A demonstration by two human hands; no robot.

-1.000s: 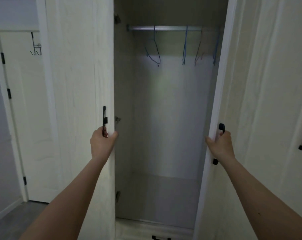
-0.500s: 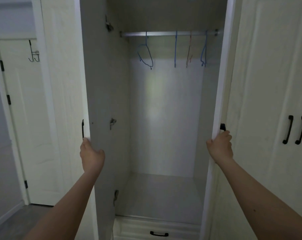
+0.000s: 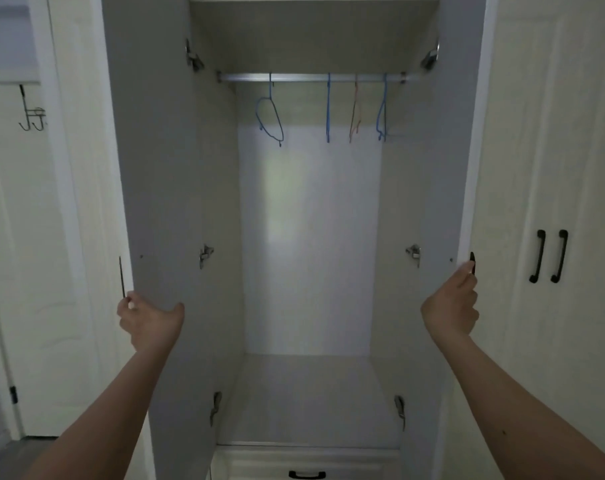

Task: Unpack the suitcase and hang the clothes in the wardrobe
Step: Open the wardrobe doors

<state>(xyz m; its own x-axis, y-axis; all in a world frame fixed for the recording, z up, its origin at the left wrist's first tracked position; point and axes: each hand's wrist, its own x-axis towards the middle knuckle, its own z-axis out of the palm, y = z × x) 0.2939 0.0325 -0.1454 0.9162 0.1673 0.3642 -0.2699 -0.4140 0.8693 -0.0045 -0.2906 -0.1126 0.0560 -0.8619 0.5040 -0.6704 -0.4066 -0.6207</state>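
The white wardrobe stands open in front of me, its bare back wall (image 3: 311, 237) and floor showing. A metal rail (image 3: 311, 77) near the top carries several thin wire hangers, most blue (image 3: 270, 116) and one orange (image 3: 354, 112). My left hand (image 3: 148, 323) grips the free edge of the left door (image 3: 169, 168), thumb on its inner face, just below the black handle (image 3: 121, 275). My right hand (image 3: 450, 306) curls round the edge of the right door (image 3: 443, 168) at its black handle (image 3: 472, 261). No suitcase or clothes are in view.
A drawer with a black handle (image 3: 307, 474) sits under the open compartment. To the right are closed wardrobe doors with two black handles (image 3: 549, 256). At the left is a white room door with an over-door hook (image 3: 32, 112).
Both doors have swung wider, the left one most, and now show their inner faces. My hands moved apart with them, and the left hand slid from the handle to the door's edge.
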